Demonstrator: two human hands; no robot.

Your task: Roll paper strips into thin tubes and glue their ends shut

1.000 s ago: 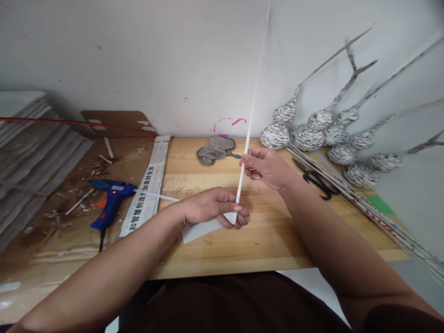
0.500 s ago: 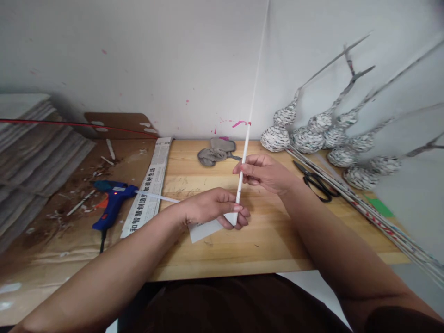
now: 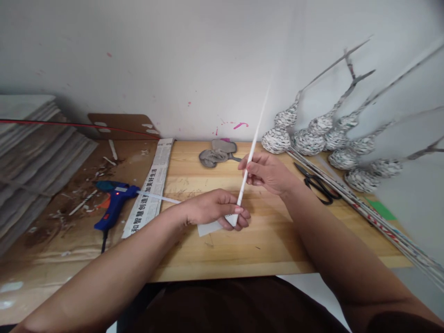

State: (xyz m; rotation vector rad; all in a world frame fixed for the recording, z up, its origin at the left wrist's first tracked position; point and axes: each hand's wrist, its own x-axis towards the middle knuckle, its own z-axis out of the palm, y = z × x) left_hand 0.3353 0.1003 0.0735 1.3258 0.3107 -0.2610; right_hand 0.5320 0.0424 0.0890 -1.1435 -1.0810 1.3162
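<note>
A thin white rolled paper tube slants up and to the right over the table, its far tip blurred. My left hand pinches its lower end between thumb and fingers. An unrolled strip of the paper sticks out to the left beneath that hand. Higher up, my right hand is closed on the tube with thumb and fingertips. Behind the hands, a crumpled grey glove or cloth lies near the wall.
At left are a blue glue gun, a newspaper strip and stacked paper. Black scissors and long paper rods lie right. Several woven paper gourds stand against the wall on the wooden table.
The tube has tilted further to the right. Less of the flat paper shows beside my left hand. My right hand has shifted slightly right, still on the tube.
</note>
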